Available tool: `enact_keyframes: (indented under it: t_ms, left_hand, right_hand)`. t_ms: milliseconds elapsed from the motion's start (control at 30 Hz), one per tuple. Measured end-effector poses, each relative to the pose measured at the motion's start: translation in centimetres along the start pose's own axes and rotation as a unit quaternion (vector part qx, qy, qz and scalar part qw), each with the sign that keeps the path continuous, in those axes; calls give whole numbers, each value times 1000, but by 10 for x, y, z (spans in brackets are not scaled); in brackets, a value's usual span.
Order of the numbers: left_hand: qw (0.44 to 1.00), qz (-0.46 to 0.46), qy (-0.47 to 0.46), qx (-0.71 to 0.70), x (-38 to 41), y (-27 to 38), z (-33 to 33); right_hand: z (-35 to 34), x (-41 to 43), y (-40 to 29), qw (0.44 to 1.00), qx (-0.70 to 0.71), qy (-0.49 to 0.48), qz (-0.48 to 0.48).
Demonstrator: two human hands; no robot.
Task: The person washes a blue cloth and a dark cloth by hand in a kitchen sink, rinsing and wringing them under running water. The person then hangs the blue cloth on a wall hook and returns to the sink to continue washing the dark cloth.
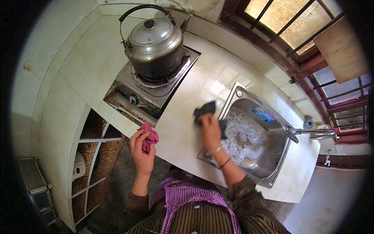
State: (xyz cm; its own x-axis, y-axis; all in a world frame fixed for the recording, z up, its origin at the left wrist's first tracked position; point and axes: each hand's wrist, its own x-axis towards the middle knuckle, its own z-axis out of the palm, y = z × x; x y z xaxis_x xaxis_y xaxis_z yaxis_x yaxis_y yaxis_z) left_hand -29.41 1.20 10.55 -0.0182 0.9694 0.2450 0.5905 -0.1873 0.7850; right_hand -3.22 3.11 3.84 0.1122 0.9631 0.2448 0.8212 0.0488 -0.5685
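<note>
A crumpled pink cloth (pixel 151 135) is gripped in my left hand (pixel 142 153), just off the counter's front edge, near the gas stove. My right hand (pixel 211 131) holds a dark cloth (pixel 207 108) over the white countertop (pixel 182 117), beside the sink's left rim. Motion blurs this cloth, and part of it hangs behind the hand toward the basin. Inside the stainless steel sink (pixel 271 140) lies foamy, soapy water (pixel 244 137). What is under the foam is mostly hidden.
A large metal kettle (pixel 155 44) sits on the gas stove (pixel 172 90) at the back left. The faucet (pixel 309 131) reaches across the sink's right side. A blue patterned packet or sponge (pixel 263 114) rests against the basin wall. Open shelves (pixel 98 146) are at lower left.
</note>
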Motion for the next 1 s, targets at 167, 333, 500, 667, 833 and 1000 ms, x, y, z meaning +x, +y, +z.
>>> enact_keyframes:
  t_ms: [167,333,500,667,833,1000]
  left_hand:
    - [1000,18,8,-9,18,9,3]
    - [998,56,10,-24,36,21,11]
    - [998,53,-1,-27,30,19,13]
    - [999,45,4,-22,18,21,1]
    - [999,30,21,6,2,24,-24]
    - [996,-11,62,63,-30,0,-66]
  right_hand:
    - [-2,-107,-82,983,110,-143,-27]
    - [-60,-149,-69,960,165,-225,-11]
    - [-162,-153,3,941,114,-312,61]
    - [-164,-27,36,987,154,-10,36]
    - [-88,144,55,984,145,91,-49]
    - [19,216,108,992,-104,64,-20]
